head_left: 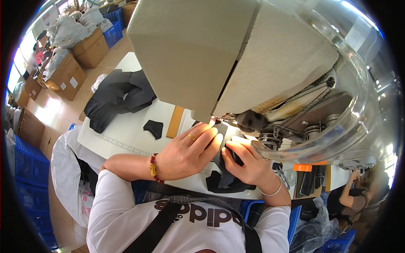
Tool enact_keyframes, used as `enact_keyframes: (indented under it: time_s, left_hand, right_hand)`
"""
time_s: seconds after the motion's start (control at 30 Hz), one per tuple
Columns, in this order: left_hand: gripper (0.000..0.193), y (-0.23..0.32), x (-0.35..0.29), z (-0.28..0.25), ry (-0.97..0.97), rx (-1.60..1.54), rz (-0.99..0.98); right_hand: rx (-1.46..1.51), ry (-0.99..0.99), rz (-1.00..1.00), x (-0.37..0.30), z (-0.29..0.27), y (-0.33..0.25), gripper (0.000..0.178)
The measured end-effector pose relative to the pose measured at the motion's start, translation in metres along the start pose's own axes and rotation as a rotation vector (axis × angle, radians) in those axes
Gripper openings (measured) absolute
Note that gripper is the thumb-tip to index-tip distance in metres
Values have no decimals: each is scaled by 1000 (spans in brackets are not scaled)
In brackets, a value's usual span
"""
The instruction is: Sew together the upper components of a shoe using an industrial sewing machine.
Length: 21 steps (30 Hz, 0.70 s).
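A dark grey fabric piece (228, 131) lies under the lit needle area of a sewing machine (198, 55). My left hand (185, 154), with a gold ring and a red beaded bracelet, is closed on the piece's left side, its forefinger close to the needle. From the right, my right hand (249, 162) pinches the same piece between thumb and fingers; a bangle circles that wrist. The machine head hides the needle itself and part of the fabric. Below the hands, more dark cut pieces (228, 183) hang at the table's near edge.
A stack of black cut pieces (120, 95) and one small black piece (152, 128) lie on the white table (114, 137) at left. A clear curved guard (367, 97) arcs at right. Cardboard boxes (65, 76) and blue crates (31, 162) stand on the left floor. Another person (356, 196) works at far right.
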<state>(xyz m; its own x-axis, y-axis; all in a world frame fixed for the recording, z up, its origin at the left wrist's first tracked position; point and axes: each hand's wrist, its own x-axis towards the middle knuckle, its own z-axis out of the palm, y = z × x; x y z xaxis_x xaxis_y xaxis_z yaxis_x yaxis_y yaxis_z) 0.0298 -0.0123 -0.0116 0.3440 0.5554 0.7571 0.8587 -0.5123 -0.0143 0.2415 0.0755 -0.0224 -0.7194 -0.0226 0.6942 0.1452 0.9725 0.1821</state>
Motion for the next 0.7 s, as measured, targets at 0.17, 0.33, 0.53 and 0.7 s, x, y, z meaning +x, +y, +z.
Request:
enact_keyframes:
  time_s: [0.17,0.33,0.53,0.7]
  left_hand:
    - [39,-3,2,-4,-14,-70,0]
    - [39,-5,-10,1,-125,1,65]
    - [35,-5,-10,5,-65,4,30]
    - [36,-4,-10,4,-88,29,11]
  right_hand:
    - [79,-17,56,5,-3,1,18]
    - [112,-16,61,7,-6,-2,20]
    - [14,-29,-10,6,-5,-2,20]
    - [-22,-37,-45,6,-5,0,20]
